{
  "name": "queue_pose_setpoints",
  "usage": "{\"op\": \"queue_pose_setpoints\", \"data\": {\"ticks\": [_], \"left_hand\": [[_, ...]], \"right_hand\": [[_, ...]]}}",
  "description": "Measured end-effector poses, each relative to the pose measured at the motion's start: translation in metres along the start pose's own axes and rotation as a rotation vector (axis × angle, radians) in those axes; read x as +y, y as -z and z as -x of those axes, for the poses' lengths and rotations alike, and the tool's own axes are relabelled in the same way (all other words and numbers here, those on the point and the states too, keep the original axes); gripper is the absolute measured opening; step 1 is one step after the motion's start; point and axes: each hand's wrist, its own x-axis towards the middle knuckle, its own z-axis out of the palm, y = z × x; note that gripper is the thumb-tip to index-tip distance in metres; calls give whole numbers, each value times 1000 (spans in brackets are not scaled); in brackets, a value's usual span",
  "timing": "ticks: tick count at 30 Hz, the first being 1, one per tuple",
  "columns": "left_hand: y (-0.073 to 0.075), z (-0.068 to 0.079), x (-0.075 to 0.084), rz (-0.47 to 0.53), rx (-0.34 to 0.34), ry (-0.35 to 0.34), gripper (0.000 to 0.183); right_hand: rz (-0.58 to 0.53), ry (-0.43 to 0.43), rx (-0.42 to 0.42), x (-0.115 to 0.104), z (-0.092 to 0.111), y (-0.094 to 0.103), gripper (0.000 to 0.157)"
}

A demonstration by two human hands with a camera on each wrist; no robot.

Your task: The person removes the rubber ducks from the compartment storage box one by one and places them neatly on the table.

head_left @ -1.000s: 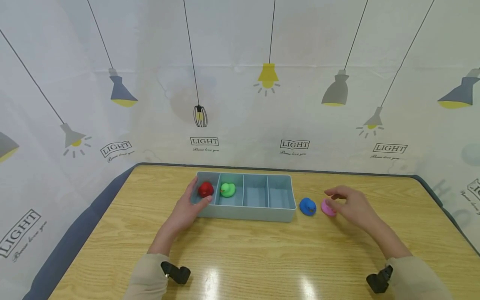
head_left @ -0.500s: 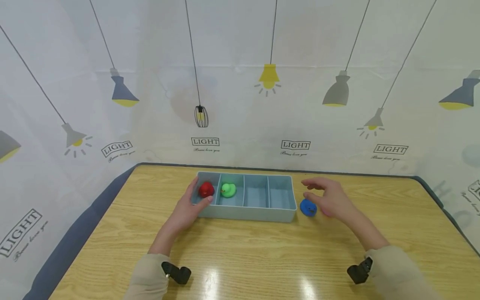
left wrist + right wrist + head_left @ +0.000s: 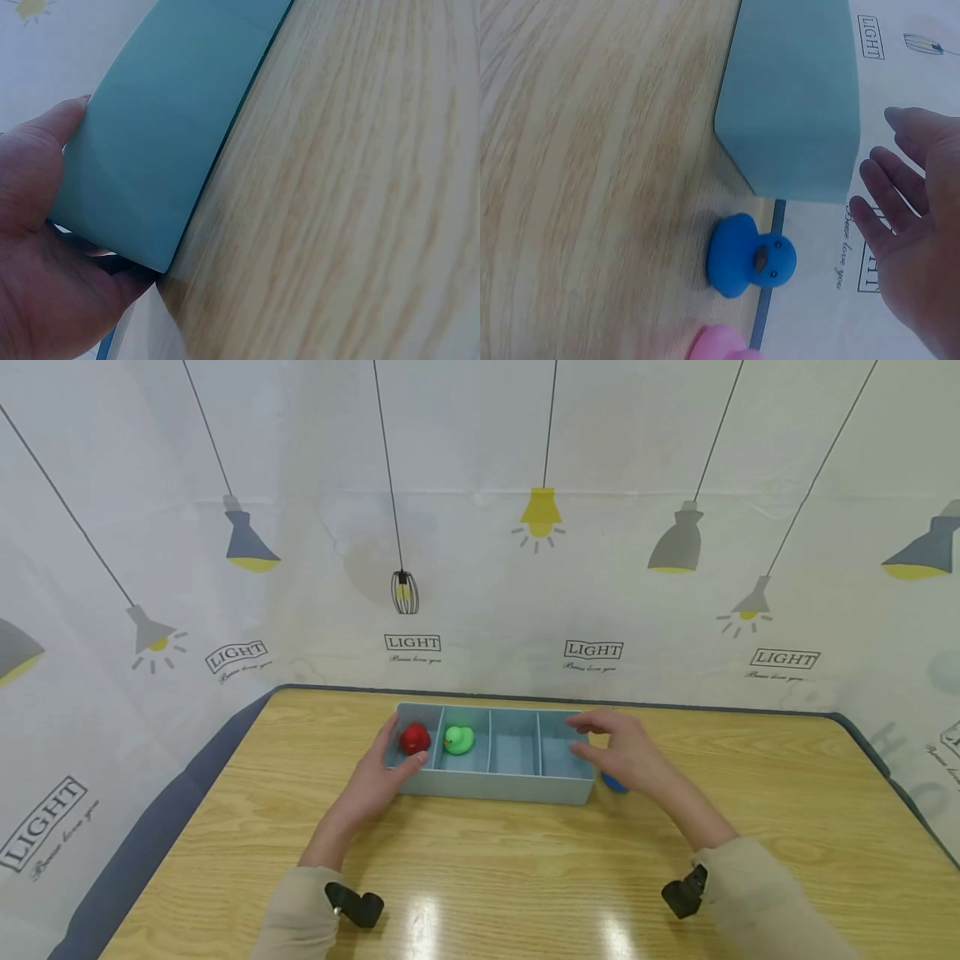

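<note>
A blue-grey box (image 3: pixel 491 786) divided into compartments lies lengthwise on the table. My left hand (image 3: pixel 378 783) grips its left end, thumb over the front rim and fingers round the end wall, as the left wrist view (image 3: pixel 135 142) of the box also shows. A red rubber duck (image 3: pixel 415 738) sits in the leftmost compartment, a green duck (image 3: pixel 460 740) in the one beside it. Over the box's right end hovers my right hand (image 3: pixel 628 752), fingers apart and holding nothing. Beneath that hand a blue duck (image 3: pixel 739 256) stands on the table, mostly hidden in the head view.
Past the blue duck, a pink duck (image 3: pixel 720 345) shows at the bottom of the right wrist view; the right hand covers it in the head view. The wooden table (image 3: pixel 480 868) ends at a white curtain (image 3: pixel 480 568) printed with lamps.
My right hand has moved left from beside the pink duck, past the blue duck, to the box's right end. Both ducks stay on the table. My left hand keeps its place on the box.
</note>
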Motion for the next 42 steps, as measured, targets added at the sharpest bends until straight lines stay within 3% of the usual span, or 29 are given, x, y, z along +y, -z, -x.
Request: {"op": "queue_pose_setpoints", "data": {"ticks": [11,19,29,42], "left_hand": [[0,-1,-1,-6,0,3,91],[0,-2,-1,-8,2,8,91],[-1,-2,-2,-1,-2,-3,92],[0,-1,-1,3,0,7,92]], "right_hand": [[-16,60,-10,-9,-10,-15,35],[-77,28,-83,-17,-18,-24,37],[-76,95,-60,-30,-26,-38,34],[-69,103,-91,-37,-31,-49,35]]}}
